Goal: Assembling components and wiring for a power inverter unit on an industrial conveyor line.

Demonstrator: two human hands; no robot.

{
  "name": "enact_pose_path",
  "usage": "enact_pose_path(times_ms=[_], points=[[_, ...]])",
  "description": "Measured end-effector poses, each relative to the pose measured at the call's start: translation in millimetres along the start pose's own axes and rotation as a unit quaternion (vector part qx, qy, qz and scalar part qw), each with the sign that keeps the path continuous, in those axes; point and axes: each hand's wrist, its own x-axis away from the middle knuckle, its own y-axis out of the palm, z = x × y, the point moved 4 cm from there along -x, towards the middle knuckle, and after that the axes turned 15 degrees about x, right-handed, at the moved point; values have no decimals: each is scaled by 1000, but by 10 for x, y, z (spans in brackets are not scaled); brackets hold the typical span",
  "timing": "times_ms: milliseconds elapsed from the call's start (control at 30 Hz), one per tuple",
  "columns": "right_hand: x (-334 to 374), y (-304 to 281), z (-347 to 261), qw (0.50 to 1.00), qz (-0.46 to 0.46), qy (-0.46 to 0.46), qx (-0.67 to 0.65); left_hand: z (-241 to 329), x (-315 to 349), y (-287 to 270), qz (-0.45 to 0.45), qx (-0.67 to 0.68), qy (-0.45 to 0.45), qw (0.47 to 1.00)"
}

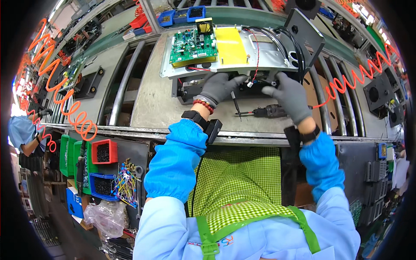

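A grey metal chassis (184, 92) stands on the bench, with a green circuit board (190, 48) and a yellow insulating sheet (231, 45) on its top plate. My left hand (219, 88), in a grey glove, is curled at the front opening, its fingertips partly hidden. Below it a thin dark shaft (236, 104) slants down. My gloved right hand (292, 96) is at the right front, thumb and forefinger apart, beside black cables (268, 82) and a white connector (250, 84). A dark power screwdriver (271, 111) lies under the right hand, its bit pointing left.
An upright black panel (305, 37) rises at the chassis's right. Metal rollers (126, 84) flank the worktop. Orange coiled hoses (80, 112) hang left and right. Lower left are a red screw bin (104, 151), blue and green bins, and colourful wires (126, 182). Another person's arm (32, 145) shows far left.
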Motion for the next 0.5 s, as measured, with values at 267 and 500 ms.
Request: enact_pose_path(times_ms=[267, 500], points=[[879, 884, -788, 622, -423, 210, -625, 161, 88, -57, -40, -22, -41, 998], [722, 929, -658, 840, -298, 75, -447, -62, 648, -220, 198, 0, 51, 979]])
